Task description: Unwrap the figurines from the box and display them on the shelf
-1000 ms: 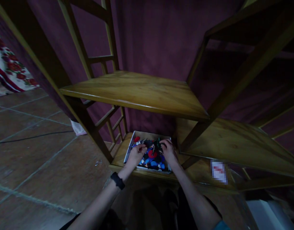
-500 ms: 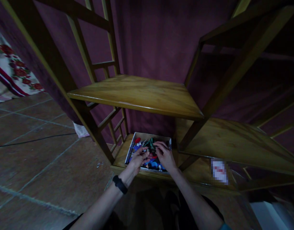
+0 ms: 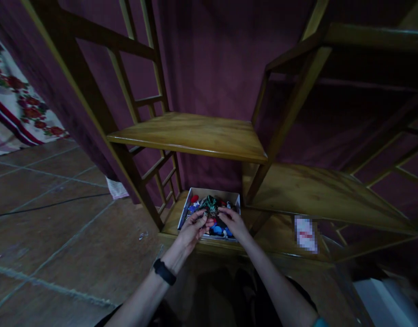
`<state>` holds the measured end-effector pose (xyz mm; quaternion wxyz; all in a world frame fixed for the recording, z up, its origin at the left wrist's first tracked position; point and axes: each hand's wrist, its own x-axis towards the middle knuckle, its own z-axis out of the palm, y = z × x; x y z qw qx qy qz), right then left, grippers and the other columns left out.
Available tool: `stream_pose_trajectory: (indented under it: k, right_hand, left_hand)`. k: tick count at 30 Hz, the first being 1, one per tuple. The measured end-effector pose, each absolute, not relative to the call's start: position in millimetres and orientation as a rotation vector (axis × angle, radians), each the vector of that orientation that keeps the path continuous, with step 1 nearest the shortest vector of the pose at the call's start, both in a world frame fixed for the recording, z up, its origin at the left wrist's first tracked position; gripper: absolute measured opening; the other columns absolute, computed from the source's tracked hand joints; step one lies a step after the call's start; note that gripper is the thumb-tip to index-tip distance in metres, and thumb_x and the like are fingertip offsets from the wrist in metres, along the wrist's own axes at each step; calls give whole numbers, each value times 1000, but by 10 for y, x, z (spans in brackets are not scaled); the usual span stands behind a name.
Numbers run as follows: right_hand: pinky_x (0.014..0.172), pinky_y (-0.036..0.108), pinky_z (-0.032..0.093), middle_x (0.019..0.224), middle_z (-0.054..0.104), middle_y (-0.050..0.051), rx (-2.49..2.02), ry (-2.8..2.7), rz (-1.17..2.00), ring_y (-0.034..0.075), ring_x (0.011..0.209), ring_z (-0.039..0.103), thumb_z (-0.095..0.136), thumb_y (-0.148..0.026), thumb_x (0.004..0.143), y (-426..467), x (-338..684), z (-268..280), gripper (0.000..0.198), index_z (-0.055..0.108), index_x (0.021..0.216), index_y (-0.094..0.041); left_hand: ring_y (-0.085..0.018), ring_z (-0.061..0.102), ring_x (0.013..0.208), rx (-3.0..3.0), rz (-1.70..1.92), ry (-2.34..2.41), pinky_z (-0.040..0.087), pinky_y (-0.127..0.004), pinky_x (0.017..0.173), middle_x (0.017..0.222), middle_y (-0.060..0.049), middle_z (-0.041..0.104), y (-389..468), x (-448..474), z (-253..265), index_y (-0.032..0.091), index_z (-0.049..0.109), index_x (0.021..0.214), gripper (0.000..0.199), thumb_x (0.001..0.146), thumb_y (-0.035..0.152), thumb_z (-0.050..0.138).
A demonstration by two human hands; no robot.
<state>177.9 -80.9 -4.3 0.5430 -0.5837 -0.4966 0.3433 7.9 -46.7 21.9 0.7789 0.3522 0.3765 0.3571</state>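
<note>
Low in the shelf unit, a shallow open box (image 3: 215, 191) holds a jumble of small blue, red, white and dark pieces. Over it my left hand (image 3: 192, 229), with a black band on the wrist, pinches the near side of a dark green, shiny, patterned bundle (image 3: 211, 202). From the other side my right hand (image 3: 232, 221) closes its thumb and fingers at the bundle's edge. Dim light hides what kind of thing it is. A red round piece (image 3: 194, 198) lies at the box's far left corner, and blue pieces (image 3: 217, 230) lie below my fingers.
A wooden shelf board (image 3: 191, 134) juts out above the box. Slanting posts (image 3: 258, 181) and a lower board (image 3: 307, 186) stand to the right. A blurred pale packet (image 3: 306, 234) lies on the bottom board. A dark cable (image 3: 52, 203) crosses the tiled floor.
The view has shifted slightly. My right hand has drawn a little back and lower, and more of the green bundle shows between my hands.
</note>
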Motion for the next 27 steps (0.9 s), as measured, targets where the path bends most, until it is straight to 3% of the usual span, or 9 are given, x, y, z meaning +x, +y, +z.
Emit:
stream_pose_trajectory:
  k: [5, 11, 18, 27]
  right_hand:
    - [93, 41, 43, 108, 65, 6, -1248, -1034, 900, 20, 100, 60, 64, -33, 68, -992, 1721, -77, 36, 63, 102, -21]
    - [88, 42, 46, 94, 69, 4, -1228, -881, 943, 22, 90, 64, 69, -29, 59, -1328, 1578, 20, 29, 65, 87, -20]
    - [91, 43, 44, 103, 67, 6, -1143, -944, 929, 22, 97, 61, 65, -34, 66, -1852, 1376, 385, 36, 63, 99, -21]
    - [87, 37, 48, 100, 66, 4, -1031, -940, 791, 20, 94, 61, 61, -29, 69, -2317, 1314, 926, 31, 60, 99, -22]
  left_hand:
    - [-17, 66, 80, 858, 865, 830, 49, -25, 66, 85, -6, 68, -741, 82, 295, 18, 48, 100, 43, 66, 26, 71]
    - [-19, 66, 79, 907, 977, 850, 46, -23, 61, 74, 0, 65, -1218, 13, 387, 20, 42, 94, 52, 57, 30, 76]
    - [-17, 64, 78, 1212, 1034, 909, 47, -26, 68, 84, -4, 66, -1655, -167, 705, 19, 45, 88, 41, 61, 36, 71]
    - [-17, 60, 83, 1717, 1177, 1060, 45, -27, 77, 89, -2, 64, -2253, -179, 1200, 22, 52, 90, 18, 76, 32, 56]
